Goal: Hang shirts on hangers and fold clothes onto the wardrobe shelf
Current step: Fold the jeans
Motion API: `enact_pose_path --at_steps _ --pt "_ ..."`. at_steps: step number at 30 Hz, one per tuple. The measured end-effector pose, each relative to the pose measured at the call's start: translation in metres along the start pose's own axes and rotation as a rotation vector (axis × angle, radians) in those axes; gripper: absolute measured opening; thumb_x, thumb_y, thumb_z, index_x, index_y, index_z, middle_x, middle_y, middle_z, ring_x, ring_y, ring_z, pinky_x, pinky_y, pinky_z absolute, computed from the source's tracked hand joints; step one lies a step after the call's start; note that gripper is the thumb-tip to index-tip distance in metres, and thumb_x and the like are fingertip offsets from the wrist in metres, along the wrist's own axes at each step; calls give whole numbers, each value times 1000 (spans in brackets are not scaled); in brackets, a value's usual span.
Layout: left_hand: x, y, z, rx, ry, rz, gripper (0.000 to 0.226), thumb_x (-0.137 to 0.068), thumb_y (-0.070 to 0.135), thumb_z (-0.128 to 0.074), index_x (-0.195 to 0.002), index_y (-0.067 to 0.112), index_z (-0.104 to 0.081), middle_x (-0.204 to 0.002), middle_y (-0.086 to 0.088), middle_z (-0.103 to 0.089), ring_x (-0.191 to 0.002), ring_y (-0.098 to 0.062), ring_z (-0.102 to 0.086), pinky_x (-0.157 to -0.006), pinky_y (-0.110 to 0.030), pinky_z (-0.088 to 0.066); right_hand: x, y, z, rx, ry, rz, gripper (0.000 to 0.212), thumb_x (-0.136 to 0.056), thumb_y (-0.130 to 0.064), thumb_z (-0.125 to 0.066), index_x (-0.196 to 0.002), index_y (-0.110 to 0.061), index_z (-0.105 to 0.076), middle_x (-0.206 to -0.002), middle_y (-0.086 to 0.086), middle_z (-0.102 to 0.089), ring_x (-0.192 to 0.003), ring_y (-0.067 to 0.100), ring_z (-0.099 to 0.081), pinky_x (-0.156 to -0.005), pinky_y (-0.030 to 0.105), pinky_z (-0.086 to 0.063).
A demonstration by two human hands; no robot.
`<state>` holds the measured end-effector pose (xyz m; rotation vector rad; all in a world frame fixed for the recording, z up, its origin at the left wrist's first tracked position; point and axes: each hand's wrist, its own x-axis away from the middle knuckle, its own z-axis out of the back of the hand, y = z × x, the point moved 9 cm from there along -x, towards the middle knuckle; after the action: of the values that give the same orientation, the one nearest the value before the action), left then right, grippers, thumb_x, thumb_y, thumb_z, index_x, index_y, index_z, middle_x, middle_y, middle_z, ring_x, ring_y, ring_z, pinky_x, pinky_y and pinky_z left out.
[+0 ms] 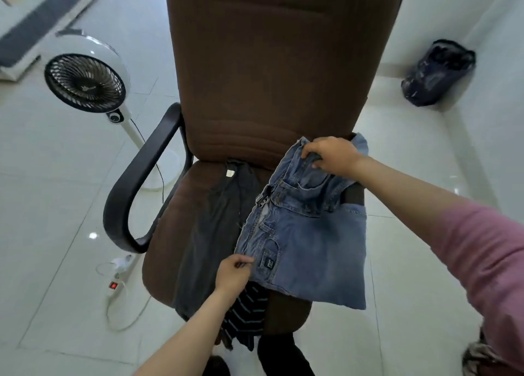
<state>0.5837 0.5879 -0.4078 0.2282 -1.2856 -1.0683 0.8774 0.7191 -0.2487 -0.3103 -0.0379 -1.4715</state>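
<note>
While the folded blue denim jeans (306,233) lie on the brown fabric office chair (272,77) at centre frame, the left hand (234,275) pinches their near edge and the right hand (333,155) grips their waistband.

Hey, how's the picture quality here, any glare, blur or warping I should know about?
Head view: wide-angle warping bends the floor tiles and chair back; small glare spots on the glossy floor; jeans and both hands, left, right, fairly sharp; the sleeve at the right edge is soft.
</note>
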Motion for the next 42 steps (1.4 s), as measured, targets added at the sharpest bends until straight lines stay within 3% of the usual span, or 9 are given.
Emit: enact_pose_path --at_steps 3,10,17,20,27,31,35,39,42 --pt "15 44 21 -40 -15 -208 9 -80 7 -71 -86 10 -65 -96 4 -62 -93 -13 -56 -77 -22 -38 39 -5 48 32 107 -82 35 -85 -18 -65 -118 -25 -59 -111 3 -60 -106 26 -56 -79 36 -45" --pt "66 139 74 -22 -108 -560 24 -64 17 -83 -80 30 -71 -94 4 -69 -89 -22 -68 -85 -49 -55 170 -10 132 -45 370 -380 35 -84 -9 -65 -117 -18 -60 -115 7 -62 -107 29 -57 -83 37 -46" --pt "203 245 62 -49 -303 -932 35 -62 17 -88 -93 21 -73 -92 0 -72 -86 -15 -67 -86 -34 -55 324 -38 186 -103 781 -586 31 -82 -5 -65 -112 -10 -61 -113 11 -66 -104 33 -60 -86 37 -47" --pt "262 277 39 -41 -422 -1017 37 -58 20 -89 -92 21 -73 -93 -6 -72 -82 -19 -69 -83 -37 -56 382 -61 208 -118 921 -585 32 -79 -3 -68 -110 -6 -62 -108 13 -67 -98 33 -62 -84 33 -46" --pt "399 333 -33 -76 -751 -1116 33 -76 -1 -74 -105 11 -65 -87 -12 -63 -71 -18 -58 -71 -27 -52 496 -107 230 -317 1200 -499 34 -79 -6 -72 -110 -17 -64 -99 -8 -66 -86 0 -60 -76 2 -41" --pt "470 340 -87 -199 -853 -1263 31 -76 -9 -69 -97 14 -67 -84 -12 -66 -75 -24 -59 -76 -37 -49 558 -117 225 -481 1306 -455 35 -82 -8 -70 -112 -24 -60 -104 -8 -66 -94 1 -63 -81 9 -46" --pt "532 335 -127 -198 -864 -1414 21 -74 -7 -73 -87 9 -70 -76 -5 -70 -68 -11 -66 -68 -23 -53 602 -124 208 -749 1348 -375 31 -89 -12 -63 -118 -21 -57 -115 5 -66 -104 15 -65 -90 28 -52" --pt "574 331 -151 -150 -867 -1526 17 -68 5 -81 -79 13 -72 -79 -13 -73 -75 -23 -71 -75 -39 -58 644 -137 196 -912 1415 -283 47 -85 -13 -66 -127 -15 -45 -118 10 -64 -104 18 -65 -91 32 -53" --pt "603 330 -160 -136 -868 -1608 22 -59 19 -87 -73 20 -71 -71 -11 -71 -71 -31 -70 -75 -48 -59 664 -151 190 -887 1427 -227 51 -81 -6 -66 -117 -21 -33 -114 12 -65 -100 25 -65 -88 39 -54"
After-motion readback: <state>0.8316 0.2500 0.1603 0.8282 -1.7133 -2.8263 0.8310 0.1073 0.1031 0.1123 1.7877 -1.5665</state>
